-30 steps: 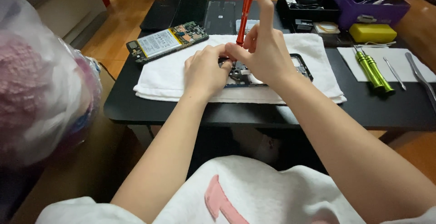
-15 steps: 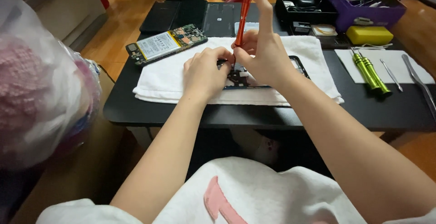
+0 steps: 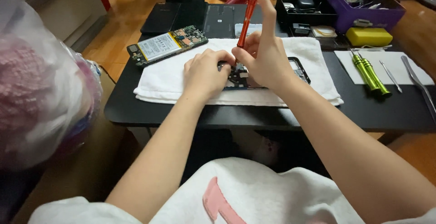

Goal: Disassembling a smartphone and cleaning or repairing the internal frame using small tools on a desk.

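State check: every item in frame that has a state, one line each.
Red screwdriver: upright, gripped by right hand, tip down on the frame.
Black phone frame: open, flat on white towel, left hand pressing on it.
Opened phone with exposed battery and board: back off, lying untouched.
Two green screwdrivers: lying unused on white sheet.
Purple box: lid off.

Red screwdriver (image 3: 247, 20) perhaps slightly more upright in right hand (image 3: 268, 58) than earlier.

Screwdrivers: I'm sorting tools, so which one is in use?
The red screwdriver, held upright in the right hand; the two green screwdrivers lie untouched on white paper.
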